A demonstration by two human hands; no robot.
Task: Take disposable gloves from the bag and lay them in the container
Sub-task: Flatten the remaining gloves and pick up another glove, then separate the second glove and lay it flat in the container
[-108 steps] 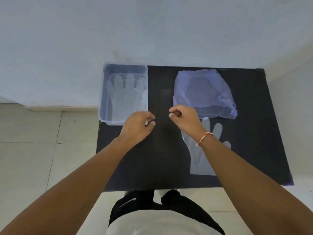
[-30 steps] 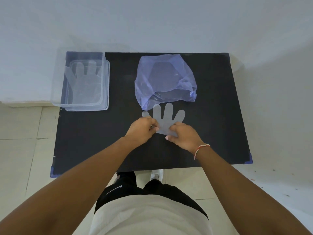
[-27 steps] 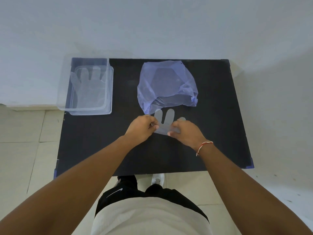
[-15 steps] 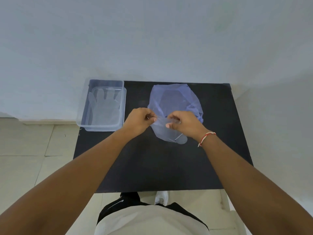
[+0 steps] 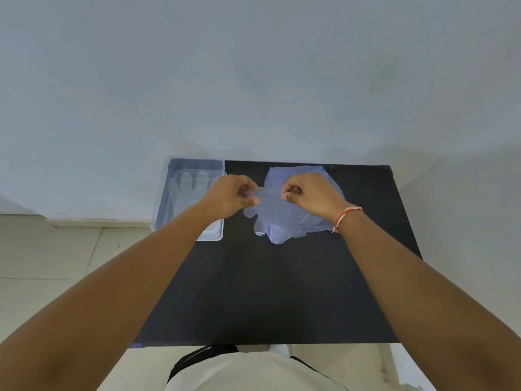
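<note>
Two hands, left hand (image 5: 231, 196) and right hand (image 5: 309, 194), pinch a clear glove (image 5: 270, 213) above a black table (image 5: 270, 292). Pale wall (image 5: 253, 74) behind, tiled floor (image 5: 56, 255) beside; the container (image 5: 194, 165) seemingly holds another glove.

Both bare forearms reach forward over the black table (image 5: 267, 292). The left hand (image 5: 232, 194) and right hand (image 5: 310, 194) hover above its far half, level with each other, fingers curled — each apparently pinching an edge of one thin glove (image 5: 270, 213) between thumb and forefinger.
</note>
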